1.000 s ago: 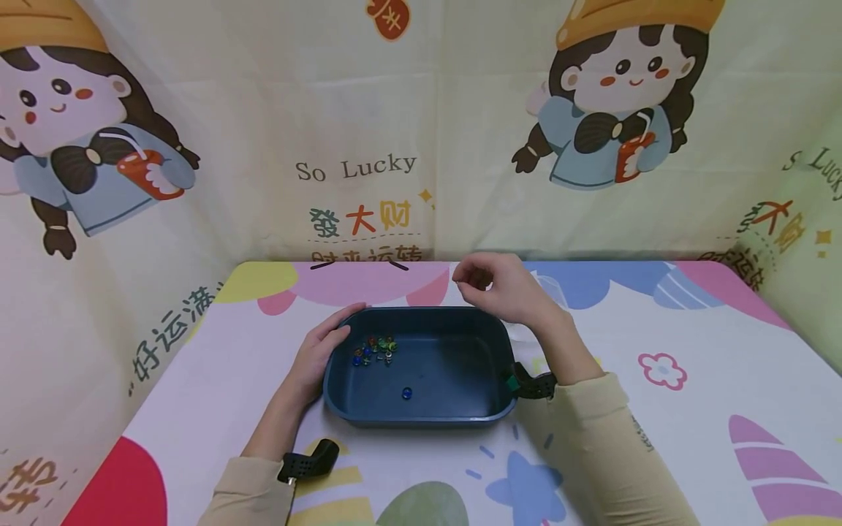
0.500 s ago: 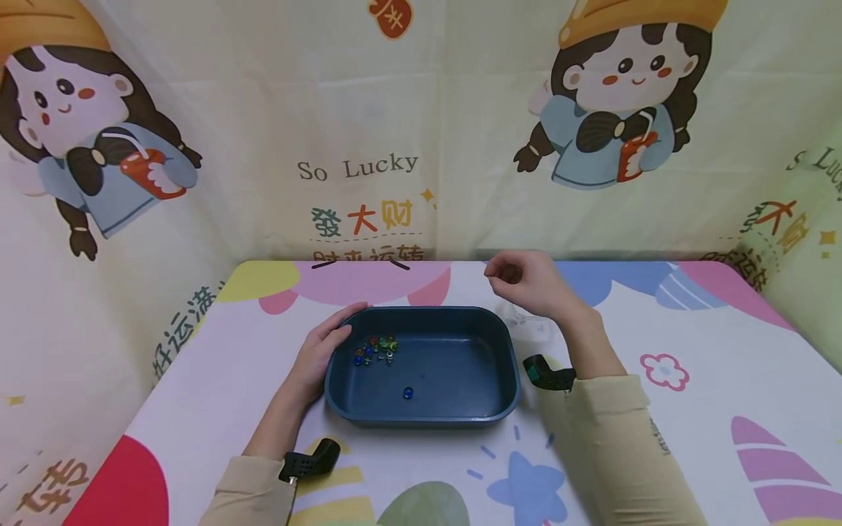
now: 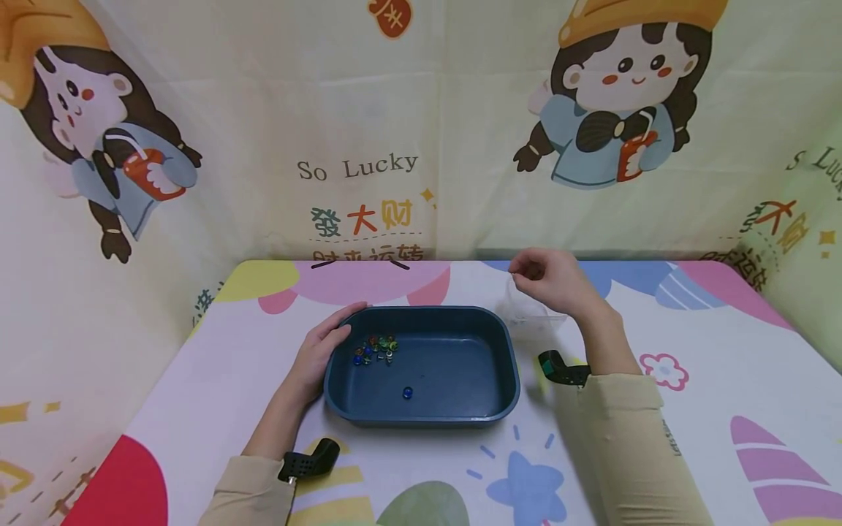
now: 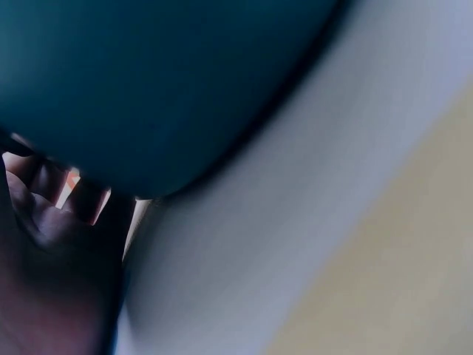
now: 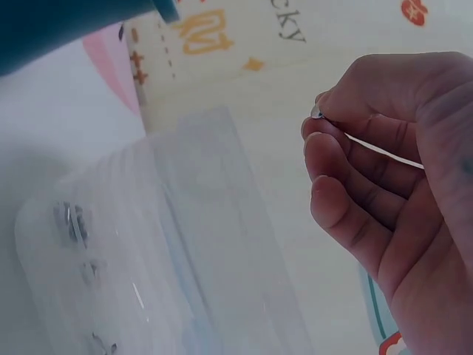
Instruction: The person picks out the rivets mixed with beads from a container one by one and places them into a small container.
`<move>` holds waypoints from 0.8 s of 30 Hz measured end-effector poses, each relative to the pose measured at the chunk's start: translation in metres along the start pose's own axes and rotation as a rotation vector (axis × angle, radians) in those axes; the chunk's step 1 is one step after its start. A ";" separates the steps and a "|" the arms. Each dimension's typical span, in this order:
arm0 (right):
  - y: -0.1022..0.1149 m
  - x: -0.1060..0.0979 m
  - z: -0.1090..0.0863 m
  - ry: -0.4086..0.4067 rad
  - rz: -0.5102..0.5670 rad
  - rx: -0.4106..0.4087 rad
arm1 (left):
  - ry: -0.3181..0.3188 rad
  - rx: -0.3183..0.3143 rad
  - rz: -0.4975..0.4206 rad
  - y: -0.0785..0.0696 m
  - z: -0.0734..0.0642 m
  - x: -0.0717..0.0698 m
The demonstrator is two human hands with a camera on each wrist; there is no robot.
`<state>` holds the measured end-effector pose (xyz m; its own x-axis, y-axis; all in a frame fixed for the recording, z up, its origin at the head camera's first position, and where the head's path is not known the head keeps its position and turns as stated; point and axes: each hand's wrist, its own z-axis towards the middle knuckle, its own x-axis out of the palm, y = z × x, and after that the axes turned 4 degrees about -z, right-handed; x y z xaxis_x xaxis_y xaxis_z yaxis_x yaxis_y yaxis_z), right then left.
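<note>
In the head view my left hand [image 3: 320, 358] grips the left side of a dark blue tray [image 3: 421, 422], thumb over the rim. Inside the tray lie a cluster of colourful glass marbles [image 3: 373, 347], a few small silver metal pieces [image 3: 384, 358] beside them, and a lone blue marble [image 3: 408, 393] nearer the front. My right hand [image 3: 552, 281] is raised over a clear plastic box [image 3: 539, 318] behind the tray's right corner. Between thumb and forefinger it pinches a small shiny metal piece [image 5: 317, 112], mostly covered by the fingertips. Through the box's wall, several silvery pieces [image 5: 75, 224] show.
A white cloth with coloured prints [image 3: 697, 438] covers the table. Behind it hangs a cream curtain [image 3: 460, 204] with cartoon figures and lettering. Black wrist cameras [image 3: 562, 369] are strapped to both arms.
My right hand has moved to the right, from above the tray's back right corner to over the clear box. The left hand and the tray's contents stay where they were.
</note>
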<state>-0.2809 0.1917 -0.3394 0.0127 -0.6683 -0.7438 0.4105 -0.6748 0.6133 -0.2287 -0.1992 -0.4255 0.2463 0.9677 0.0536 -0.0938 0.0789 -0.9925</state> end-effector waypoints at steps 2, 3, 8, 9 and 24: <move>-0.002 -0.001 -0.001 -0.003 -0.003 0.001 | -0.003 -0.001 -0.002 0.000 0.000 0.000; -0.002 -0.002 -0.001 -0.002 -0.005 0.003 | -0.005 -0.002 -0.003 0.000 0.000 0.000; -0.005 -0.005 -0.003 0.010 -0.020 0.029 | -0.004 0.000 -0.001 -0.001 -0.001 0.000; -0.006 -0.006 -0.003 0.013 -0.024 0.035 | -0.003 0.001 0.001 -0.001 -0.001 0.000; -0.015 -0.005 -0.004 0.049 -0.093 0.083 | 0.006 0.009 -0.001 0.001 -0.001 -0.001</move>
<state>-0.2836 0.2064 -0.3454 0.0231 -0.5872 -0.8091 0.3355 -0.7578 0.5596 -0.2285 -0.2000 -0.4270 0.2521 0.9662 0.0542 -0.1017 0.0821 -0.9914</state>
